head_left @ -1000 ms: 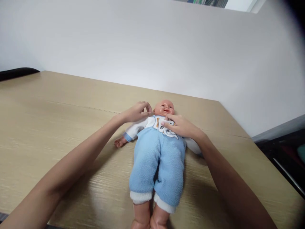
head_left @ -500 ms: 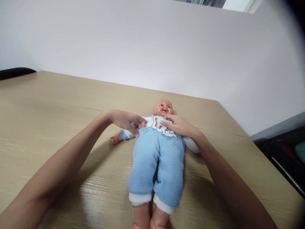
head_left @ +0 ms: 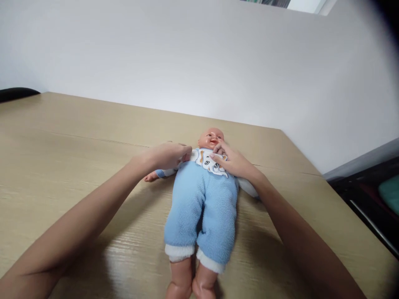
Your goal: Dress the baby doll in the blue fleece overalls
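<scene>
A baby doll [head_left: 212, 137] lies on its back on a wooden table, head at the far end and legs toward me. It wears a light blue fleece outfit [head_left: 187, 195] with white cuffs and a white animal face on the chest. My left hand [head_left: 170, 155] is at the doll's shoulder on the left of the view, fingers closed on the white sleeve [head_left: 193, 155]. My right hand [head_left: 235, 160] rests on the other side of the chest, over part of the animal face, thumb and bent fingers apart. The doll's arm on that side is partly hidden by my wrist.
The tabletop [head_left: 77, 133] reaches back to a pale wall [head_left: 156, 54]. A dark rounded object [head_left: 18, 94] shows beyond the far left corner. Dark items and a teal one [head_left: 389, 193] are past the right edge.
My left hand has turned and shifted slightly up, its fingers now closer together at the sleeve. My right hand stays at the chest. The whole view has shifted a little.
</scene>
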The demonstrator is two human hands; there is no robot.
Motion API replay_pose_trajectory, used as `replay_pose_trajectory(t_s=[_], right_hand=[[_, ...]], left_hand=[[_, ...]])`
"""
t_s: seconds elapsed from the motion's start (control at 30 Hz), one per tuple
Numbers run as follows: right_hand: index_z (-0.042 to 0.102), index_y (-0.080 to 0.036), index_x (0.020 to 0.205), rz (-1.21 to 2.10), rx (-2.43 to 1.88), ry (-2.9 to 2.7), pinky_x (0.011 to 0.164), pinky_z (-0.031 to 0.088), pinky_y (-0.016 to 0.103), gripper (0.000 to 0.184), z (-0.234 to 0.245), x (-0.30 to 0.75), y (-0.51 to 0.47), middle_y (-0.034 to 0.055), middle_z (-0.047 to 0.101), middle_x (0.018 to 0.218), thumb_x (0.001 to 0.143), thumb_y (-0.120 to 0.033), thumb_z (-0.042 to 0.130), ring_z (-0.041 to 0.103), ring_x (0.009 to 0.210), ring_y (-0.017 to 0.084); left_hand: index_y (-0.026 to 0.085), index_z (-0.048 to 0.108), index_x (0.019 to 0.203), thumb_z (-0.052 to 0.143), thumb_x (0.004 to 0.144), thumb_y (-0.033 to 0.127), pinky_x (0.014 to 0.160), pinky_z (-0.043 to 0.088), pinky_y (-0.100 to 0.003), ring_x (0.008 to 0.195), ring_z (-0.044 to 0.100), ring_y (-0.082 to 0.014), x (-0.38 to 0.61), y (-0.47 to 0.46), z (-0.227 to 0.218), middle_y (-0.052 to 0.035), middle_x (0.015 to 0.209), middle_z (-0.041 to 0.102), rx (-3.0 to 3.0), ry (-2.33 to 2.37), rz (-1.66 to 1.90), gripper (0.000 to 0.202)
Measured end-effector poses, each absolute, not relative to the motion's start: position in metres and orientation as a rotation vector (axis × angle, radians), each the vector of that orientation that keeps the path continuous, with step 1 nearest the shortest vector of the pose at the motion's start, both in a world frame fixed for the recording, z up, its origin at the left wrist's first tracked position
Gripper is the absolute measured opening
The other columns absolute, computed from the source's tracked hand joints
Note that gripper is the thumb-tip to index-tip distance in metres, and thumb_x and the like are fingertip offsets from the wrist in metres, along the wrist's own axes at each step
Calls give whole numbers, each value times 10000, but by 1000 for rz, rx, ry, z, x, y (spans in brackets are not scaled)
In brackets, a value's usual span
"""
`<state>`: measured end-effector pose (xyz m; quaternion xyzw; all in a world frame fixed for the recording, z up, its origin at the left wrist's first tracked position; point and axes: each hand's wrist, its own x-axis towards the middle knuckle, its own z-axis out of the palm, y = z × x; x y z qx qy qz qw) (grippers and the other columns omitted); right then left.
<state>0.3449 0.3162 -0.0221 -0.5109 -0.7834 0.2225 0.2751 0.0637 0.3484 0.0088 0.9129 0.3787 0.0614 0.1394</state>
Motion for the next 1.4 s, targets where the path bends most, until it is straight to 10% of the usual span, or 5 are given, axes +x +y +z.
replay_pose_trajectory(t_s=[0.37,0.6,0.8,1.4], right_hand=[[586,-238,1340,47,-1606,-1989,1067,475,579,511,-75,436,212,173,688,1290,939,-527,715,640,1201,406],[647,-252,1169,217,-1688,-1764,945,557,563,390,-90,463,184,134,744,1140,847,-429,774,699,1050,369],[560,-278,1202,521,-1345,-1365,1016,591,482,633,-74,449,210,106,704,1247,734,-494,927,705,1144,306],[577,-311,1352,353,-1101,-1766,1062,502,518,514,-91,397,243,70,620,1231,860,-182,650,597,1182,315]], left_hand=[[149,631,1194,537,1054,306,1097,454,-489,1221,581,-344,151,311,1,-171,1229,681,2861,682,696,230],[137,674,1176,619,986,206,971,475,-451,1132,633,-337,200,334,-20,-164,1183,734,2848,680,581,209],[145,731,1185,490,1119,360,912,470,-386,1028,660,-279,191,331,-26,-148,1101,716,2744,349,876,329],[273,752,1202,521,1098,355,905,476,-412,898,623,-237,173,319,-40,-81,1036,760,2903,192,1325,266]])
